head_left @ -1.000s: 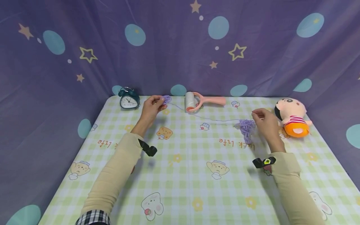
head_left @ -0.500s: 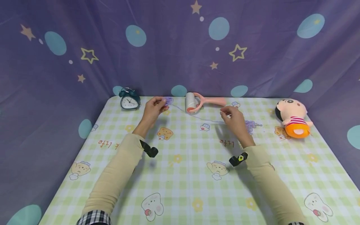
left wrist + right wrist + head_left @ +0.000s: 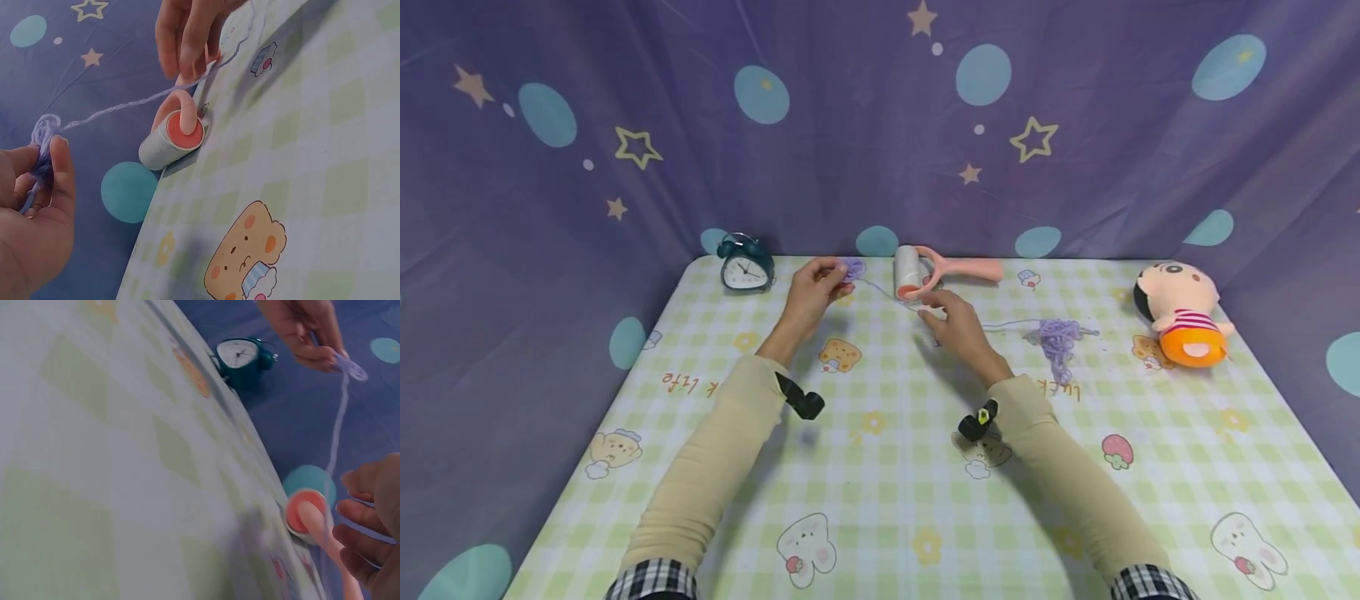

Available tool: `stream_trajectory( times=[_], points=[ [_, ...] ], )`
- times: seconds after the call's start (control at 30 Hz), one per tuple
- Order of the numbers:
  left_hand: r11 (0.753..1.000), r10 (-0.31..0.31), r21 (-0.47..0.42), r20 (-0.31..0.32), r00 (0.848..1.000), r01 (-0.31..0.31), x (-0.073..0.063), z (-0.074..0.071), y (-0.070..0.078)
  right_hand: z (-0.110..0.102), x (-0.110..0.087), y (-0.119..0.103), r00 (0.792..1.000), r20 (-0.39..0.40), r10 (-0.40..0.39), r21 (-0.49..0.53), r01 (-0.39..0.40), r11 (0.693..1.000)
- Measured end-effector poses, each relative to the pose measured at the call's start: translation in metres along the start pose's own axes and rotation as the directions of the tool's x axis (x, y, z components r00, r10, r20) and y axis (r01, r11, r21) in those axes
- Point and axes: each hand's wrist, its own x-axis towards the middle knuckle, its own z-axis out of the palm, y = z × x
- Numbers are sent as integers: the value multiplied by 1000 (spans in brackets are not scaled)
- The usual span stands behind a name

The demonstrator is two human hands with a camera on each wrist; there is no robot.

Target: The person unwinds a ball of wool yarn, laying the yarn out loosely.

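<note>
My left hand (image 3: 808, 296) pinches a small wound bundle of purple yarn (image 3: 44, 140) between thumb and fingers, above the far side of the table. From the bundle a single strand (image 3: 119, 105) runs right, past the lint roller, to a loose tangle of purple yarn (image 3: 1058, 340) lying on the cloth. My right hand (image 3: 957, 327) is just in front of the roller, close beside the strand. In the right wrist view its fingers (image 3: 362, 515) are loosely bent, with thumb and fingers apart and nothing gripped.
A lint roller (image 3: 907, 271) with a pink handle (image 3: 973, 268) lies at the back edge of the checked tablecloth (image 3: 880, 475). A dark green alarm clock (image 3: 746, 268) stands at the back left. On the right lies a plush doll (image 3: 1191, 321). A purple curtain (image 3: 850, 150) hangs behind.
My right hand has moved left from beside the yarn tangle to in front of the lint roller, uncovering the tangle. The left hand, still pinching the bundle, has shifted very slightly right.
</note>
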Motion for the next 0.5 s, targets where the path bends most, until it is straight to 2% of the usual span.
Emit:
stream_trajectory(
  times=[0.27,0.5],
  points=[
    [1000,-6,-1,7,1000,6,-1,3,0,26,10,-15,998,45,-40,-2,40,999],
    [1000,-4,-14,9,1000,4,-1,2,-1,29,7,-26,998,10,-57,52,56,997]
  ],
)
